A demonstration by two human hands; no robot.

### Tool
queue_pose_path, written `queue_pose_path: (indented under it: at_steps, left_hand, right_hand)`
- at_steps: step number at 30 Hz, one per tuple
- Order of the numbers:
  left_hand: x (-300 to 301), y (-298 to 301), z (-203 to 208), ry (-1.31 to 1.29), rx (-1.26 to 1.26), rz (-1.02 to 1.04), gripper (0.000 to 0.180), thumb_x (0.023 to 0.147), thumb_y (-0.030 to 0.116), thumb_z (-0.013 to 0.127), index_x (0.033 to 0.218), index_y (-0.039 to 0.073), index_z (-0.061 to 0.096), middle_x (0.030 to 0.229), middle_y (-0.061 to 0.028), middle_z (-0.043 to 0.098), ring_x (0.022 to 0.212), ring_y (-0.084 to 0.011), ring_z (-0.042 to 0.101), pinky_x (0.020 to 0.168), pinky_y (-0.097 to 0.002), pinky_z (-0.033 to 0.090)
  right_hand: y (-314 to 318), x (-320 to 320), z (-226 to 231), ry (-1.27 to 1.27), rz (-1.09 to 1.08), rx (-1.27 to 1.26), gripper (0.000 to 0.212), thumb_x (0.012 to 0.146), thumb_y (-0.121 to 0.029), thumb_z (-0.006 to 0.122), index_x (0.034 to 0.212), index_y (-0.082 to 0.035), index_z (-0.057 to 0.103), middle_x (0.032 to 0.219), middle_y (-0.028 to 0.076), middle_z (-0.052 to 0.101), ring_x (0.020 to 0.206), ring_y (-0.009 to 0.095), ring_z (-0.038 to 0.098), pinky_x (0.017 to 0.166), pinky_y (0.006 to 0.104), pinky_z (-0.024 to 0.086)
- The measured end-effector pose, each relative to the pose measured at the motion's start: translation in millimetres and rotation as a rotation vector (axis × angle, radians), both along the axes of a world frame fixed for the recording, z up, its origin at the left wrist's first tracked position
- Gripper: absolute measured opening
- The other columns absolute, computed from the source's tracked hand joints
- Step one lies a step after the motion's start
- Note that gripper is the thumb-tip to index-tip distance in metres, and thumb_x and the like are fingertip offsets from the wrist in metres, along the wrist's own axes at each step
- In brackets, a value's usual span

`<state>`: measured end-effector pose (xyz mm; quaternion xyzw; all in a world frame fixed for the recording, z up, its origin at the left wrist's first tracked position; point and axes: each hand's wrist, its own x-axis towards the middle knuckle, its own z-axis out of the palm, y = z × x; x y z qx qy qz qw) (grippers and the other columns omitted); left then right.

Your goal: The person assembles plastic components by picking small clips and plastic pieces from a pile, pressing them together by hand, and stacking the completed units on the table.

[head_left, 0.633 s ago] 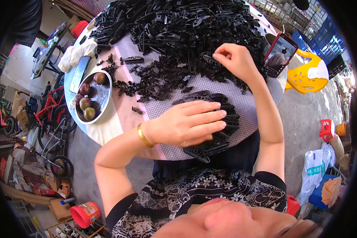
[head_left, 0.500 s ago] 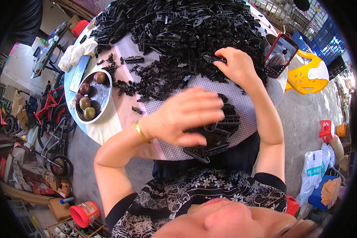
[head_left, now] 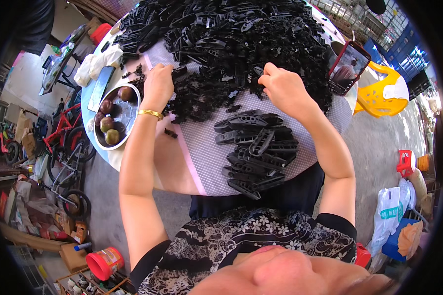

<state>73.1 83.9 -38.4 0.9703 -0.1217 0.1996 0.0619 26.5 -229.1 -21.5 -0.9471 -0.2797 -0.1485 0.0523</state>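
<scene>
My left hand point(head_left: 157, 87), with a gold bangle at the wrist, is at the left edge of the black heap. Its fingers are closed on one end of a long black plastic part point(head_left: 180, 71). My right hand point(head_left: 283, 89) is over the heap's right side, thumb and fingers pinched together; whatever they hold is too small and dark to name. Small black plastic clips point(head_left: 197, 101) lie loose between the hands. Closer to me, a stack of long black plastic parts point(head_left: 261, 147) rests near the table edge.
A larger heap of black parts point(head_left: 216, 22) covers the table's far side. At left stand a metal bowl point(head_left: 135, 110) of round fruit, a phone-like slab point(head_left: 101, 88) and a white plastic bag point(head_left: 98, 64). A propped phone point(head_left: 349, 68) stands right, near a yellow stool point(head_left: 384, 93).
My left hand has moved from above the near stack, leftward and away from me, to a long part at the heap's edge. My right hand has shifted slightly left and its fingers have drawn together.
</scene>
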Motion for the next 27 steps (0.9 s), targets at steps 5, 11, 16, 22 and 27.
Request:
queue_pose_path:
  at_steps: [5, 11, 16, 22, 27]
  left_hand:
    - [1, -8, 7, -0.166, -0.388, 0.059, 0.023, 0.08, 0.004, 0.058, 0.103, 0.002, 0.063, 0.099, -0.0199, 0.06, 0.093, -0.0319, 0.06, 0.081, -0.0371, 0.048]
    - [-18, -33, 24, 0.494, -1.997, -0.281, 0.026, 0.092, 0.01, 0.046, 0.109, -0.009, 0.05, 0.105, -0.0221, 0.058, 0.098, -0.0347, 0.06, 0.087, -0.0403, 0.052]
    - [-35, -47, 29, 0.69, -2.151, -0.381, 0.021, 0.094, 0.01, 0.045, 0.105, -0.005, 0.055, 0.105, -0.0176, 0.059, 0.098, -0.0337, 0.06, 0.086, -0.0408, 0.053]
    - [-60, -74, 20, 0.791, -1.734, -0.388, 0.027, 0.091, 0.013, 0.056, 0.115, 0.0, 0.055, 0.098, -0.0089, 0.062, 0.098, -0.0192, 0.06, 0.086, -0.0344, 0.052]
    - [-68, -82, 17, 0.891, -1.649, -0.482, 0.035, 0.083, 0.005, 0.065, 0.117, 0.003, 0.055, 0.107, -0.0075, 0.063, 0.09, -0.0113, 0.06, 0.075, -0.025, 0.051]
  right_hand:
    - [4, -1, 1, -0.047, 0.047, 0.025, 0.003, 0.073, -0.007, 0.063, 0.075, -0.006, 0.06, 0.081, 0.007, 0.055, 0.081, 0.024, 0.06, 0.067, 0.0354, 0.05]
    - [4, -3, -4, -0.031, -0.029, -0.002, 0.008, 0.074, -0.01, 0.063, 0.081, -0.007, 0.063, 0.08, 0.008, 0.057, 0.077, 0.026, 0.061, 0.066, 0.0362, 0.05]
    - [9, -1, -10, 0.057, 0.053, 0.14, 0.018, 0.073, -0.008, 0.063, 0.091, -0.008, 0.065, 0.083, 0.009, 0.061, 0.078, 0.028, 0.062, 0.068, 0.0371, 0.051]
    - [7, 1, 1, -0.014, 0.079, 0.441, 0.014, 0.071, -0.009, 0.067, 0.084, -0.005, 0.065, 0.086, 0.01, 0.064, 0.077, 0.028, 0.063, 0.069, 0.0359, 0.05]
    - [12, 0, 9, -0.045, 0.167, 0.758, 0.011, 0.075, 0.0, 0.067, 0.086, -0.002, 0.065, 0.083, 0.007, 0.063, 0.065, 0.014, 0.06, 0.055, 0.0244, 0.047]
